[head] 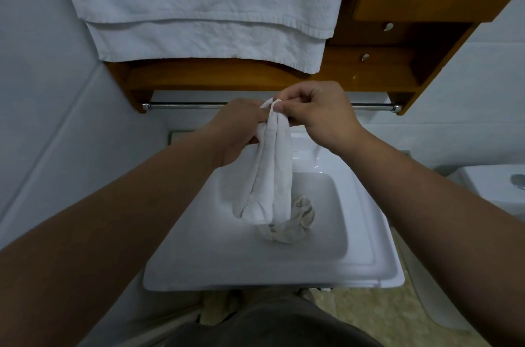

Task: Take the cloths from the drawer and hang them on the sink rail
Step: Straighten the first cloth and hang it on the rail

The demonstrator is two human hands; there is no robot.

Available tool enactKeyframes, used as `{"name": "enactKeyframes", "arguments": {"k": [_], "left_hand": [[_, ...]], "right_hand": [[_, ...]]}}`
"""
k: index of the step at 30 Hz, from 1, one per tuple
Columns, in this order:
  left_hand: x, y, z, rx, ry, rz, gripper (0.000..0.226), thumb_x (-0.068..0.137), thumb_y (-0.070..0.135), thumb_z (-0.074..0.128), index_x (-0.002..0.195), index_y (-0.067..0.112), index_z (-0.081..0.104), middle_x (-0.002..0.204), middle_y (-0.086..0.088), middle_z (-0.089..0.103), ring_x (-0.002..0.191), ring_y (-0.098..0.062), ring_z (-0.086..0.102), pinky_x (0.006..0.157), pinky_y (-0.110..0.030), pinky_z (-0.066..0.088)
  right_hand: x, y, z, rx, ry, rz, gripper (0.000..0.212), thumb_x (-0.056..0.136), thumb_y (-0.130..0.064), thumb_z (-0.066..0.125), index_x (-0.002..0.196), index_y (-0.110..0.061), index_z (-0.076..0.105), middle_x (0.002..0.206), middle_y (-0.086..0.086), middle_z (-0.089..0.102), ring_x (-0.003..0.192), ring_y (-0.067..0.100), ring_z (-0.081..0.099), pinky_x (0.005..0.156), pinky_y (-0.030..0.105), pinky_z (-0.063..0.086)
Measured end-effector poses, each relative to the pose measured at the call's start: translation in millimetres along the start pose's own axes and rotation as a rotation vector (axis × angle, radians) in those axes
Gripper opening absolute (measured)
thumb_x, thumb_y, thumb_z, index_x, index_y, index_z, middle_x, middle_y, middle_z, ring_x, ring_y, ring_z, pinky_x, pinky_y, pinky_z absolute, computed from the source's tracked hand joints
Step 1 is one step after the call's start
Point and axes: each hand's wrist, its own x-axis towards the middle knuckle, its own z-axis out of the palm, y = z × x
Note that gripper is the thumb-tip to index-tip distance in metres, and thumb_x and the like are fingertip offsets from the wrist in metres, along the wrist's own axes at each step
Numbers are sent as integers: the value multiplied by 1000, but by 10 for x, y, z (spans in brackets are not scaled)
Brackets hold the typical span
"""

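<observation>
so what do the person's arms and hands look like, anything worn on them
Both forearms are bare right up to the frame edge: no sleeves in view. The left hand and right hand wear no gloves, rings, watch or bands that show. Nails look short and plain.

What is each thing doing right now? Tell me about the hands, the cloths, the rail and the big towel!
left hand: gripping the white cloth near its top
right hand: pinching the white cloth's top edge
white cloth: held up, hanging bunched over the sink
beige cloth: crumpled in the sink basin
sink: no water visible
rail: bare, nothing hung on it
big towel: draped above the rail
</observation>
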Motion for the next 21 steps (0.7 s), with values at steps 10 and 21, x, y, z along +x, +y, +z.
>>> {"name": "enactKeyframes", "arguments": {"k": [10,21], "left_hand": [[-141,82,-34,1,-133,56,46,73,1,49,115,-15,58,117,-30,61,108,-41,59,100,-53,44],[-157,15,-122,119,-152,143,14,94,13,59,99,10,72,103,-10,73,102,-26,67,96,-41,52]], "right_hand": [[-1,-91,-9,-44,13,5,7,82,-16,77,89,-17,75,93,-2,72,91,14,68,88,42,57],[-11,-92,-34,-150,-138,-37,13,94,-24,64,98,-17,74,93,-1,73,90,17,67,84,40,56]]}}
